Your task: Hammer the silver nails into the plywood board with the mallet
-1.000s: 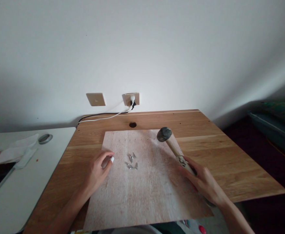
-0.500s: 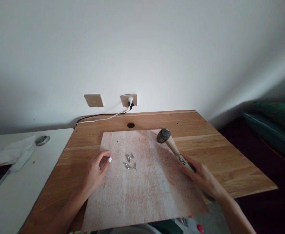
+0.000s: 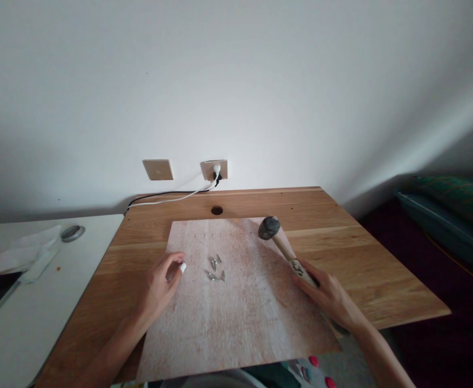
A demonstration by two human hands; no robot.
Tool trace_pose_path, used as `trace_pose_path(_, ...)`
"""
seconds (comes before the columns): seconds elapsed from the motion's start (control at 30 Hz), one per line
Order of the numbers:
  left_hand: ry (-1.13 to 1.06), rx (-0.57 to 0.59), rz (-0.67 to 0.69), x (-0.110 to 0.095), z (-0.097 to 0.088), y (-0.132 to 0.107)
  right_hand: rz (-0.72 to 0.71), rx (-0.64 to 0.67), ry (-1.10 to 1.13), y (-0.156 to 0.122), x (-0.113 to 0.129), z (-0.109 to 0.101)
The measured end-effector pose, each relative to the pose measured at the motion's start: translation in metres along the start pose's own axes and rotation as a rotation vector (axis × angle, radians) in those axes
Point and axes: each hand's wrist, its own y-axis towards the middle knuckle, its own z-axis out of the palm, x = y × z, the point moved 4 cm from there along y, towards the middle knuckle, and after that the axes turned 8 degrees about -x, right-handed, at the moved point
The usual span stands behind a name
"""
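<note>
My right hand [image 3: 326,291] is wrapped round the handle of a rubber mallet [image 3: 269,228]. The mallet's dark head rests over the far right part of a pale, worn board [image 3: 236,323]. At the board's left edge, my left hand [image 3: 164,280] has thumb and forefinger pinched together. A white patch covers the thumb tip; what sits in the pinch is too small to make out. Several small, shiny, pointed metal pieces [image 3: 214,264] lie loose on the board, just right of my left hand. Small dark dots run in a row near the board's far edge.
Under the board is a wooden desk [image 3: 365,258] with a round cable hole [image 3: 217,210]. Cords run to a wall socket [image 3: 214,170] behind it. On the left, a white table [image 3: 26,323] carries papers, a dark flat device and a round metal item [image 3: 73,233].
The view has shifted slightly. The mallet and my right hand have moved a little to the left; my left hand keeps its pinch at nearly the same spot.
</note>
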Motion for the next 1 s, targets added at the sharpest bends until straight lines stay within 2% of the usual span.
trace_pose_path(0.33, -0.014, -0.013, -0.005, -0.013, -0.007, -0.014, 0.031, 0.048, 0.016, -0.011, -0.001, -0.003)
trace_pose_path(0.43, -0.012, 0.002, 0.035, -0.015, -0.007, -0.016, 0.053, 0.045, 0.026, -0.015, -0.004, -0.003)
trace_pose_path(0.57, 0.046, -0.013, 0.164, -0.022, -0.01, -0.008, 0.062, 0.048, 0.023, -0.016, -0.002, -0.002)
trace_pose_path(0.67, 0.046, 0.024, 0.193, -0.036, -0.006, 0.009, 0.052, 0.05, 0.006, -0.013, 0.001, -0.005)
trace_pose_path(0.73, -0.008, 0.103, 0.199, -0.049, 0.005, 0.027, 0.054, 0.075, -0.013, -0.012, 0.004, -0.007)
trace_pose_path(0.8, -0.079, 0.177, 0.237, -0.065, 0.025, 0.048, 0.073, 0.11, -0.038, -0.01, 0.006, -0.007)
trace_pose_path(0.87, -0.16, 0.222, 0.277, -0.079, 0.05, 0.071, 0.1, 0.117, -0.056, -0.009, 0.007, -0.008)
trace_pose_path(1.0, -0.275, 0.415, 0.314, -0.096, 0.113, 0.105, 0.176, 0.033, -0.021, -0.013, 0.006, -0.006)
